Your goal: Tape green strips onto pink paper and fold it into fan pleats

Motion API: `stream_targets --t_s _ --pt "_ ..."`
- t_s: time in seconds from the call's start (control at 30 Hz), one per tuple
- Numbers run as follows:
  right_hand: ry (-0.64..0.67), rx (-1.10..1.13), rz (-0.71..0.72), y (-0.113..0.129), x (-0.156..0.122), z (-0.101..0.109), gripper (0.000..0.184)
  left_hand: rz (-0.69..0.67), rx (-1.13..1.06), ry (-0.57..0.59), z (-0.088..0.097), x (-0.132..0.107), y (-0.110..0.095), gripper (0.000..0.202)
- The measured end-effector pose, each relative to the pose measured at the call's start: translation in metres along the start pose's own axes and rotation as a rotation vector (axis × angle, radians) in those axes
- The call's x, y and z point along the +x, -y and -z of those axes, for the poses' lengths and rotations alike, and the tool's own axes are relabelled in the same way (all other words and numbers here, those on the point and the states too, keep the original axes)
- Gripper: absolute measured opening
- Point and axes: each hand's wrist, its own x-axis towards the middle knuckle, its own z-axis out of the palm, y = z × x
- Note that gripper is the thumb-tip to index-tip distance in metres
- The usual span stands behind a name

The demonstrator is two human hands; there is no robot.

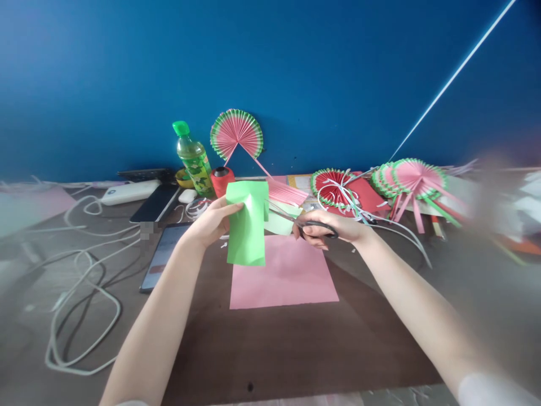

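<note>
My left hand (211, 223) holds a folded sheet of green paper (247, 231) upright above the desk, pinching its left edge. My right hand (327, 225) grips a pair of black-handled scissors (296, 219), whose blades point left and meet the paper's right edge. Under both hands a pink paper sheet (283, 273) lies flat on the brown desk (296, 349). A light green paper scrap (279, 224) sits just behind the scissors.
Watermelon-style paper fans lean on the blue wall (236, 132) and lie at the back right (416, 180). A green bottle (193, 159), a red thread spool (222, 179), a tablet (163, 254), a power bank (129, 192) and looping white cables (80, 282) fill the left side.
</note>
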Motion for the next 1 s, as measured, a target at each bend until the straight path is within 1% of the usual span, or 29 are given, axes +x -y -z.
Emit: stream_targets --t_s 0.17,0.27,0.5,0.7,1.0 --pt "-0.009 0.041 -0.031 -0.002 0.004 -0.007 0.028 0.078 0.134 0.147 -0.004 -0.001 0.004 0.02" --pt "-0.001 0.042 -0.058 0.0 0.005 -0.01 0.026 0.099 0.168 0.189 -0.004 -0.001 0.005 0.024" --pt "0.0 0.031 -0.075 0.004 0.004 -0.011 0.024 0.118 0.238 0.218 -0.003 -0.002 0.004 0.03" --pt "-0.005 0.045 -0.077 0.002 0.005 -0.011 0.019 0.148 0.251 0.236 -0.002 -0.003 0.003 0.036" --pt "-0.013 0.031 -0.116 0.002 0.005 -0.01 0.023 0.091 0.311 0.246 -0.001 -0.002 0.003 0.044"
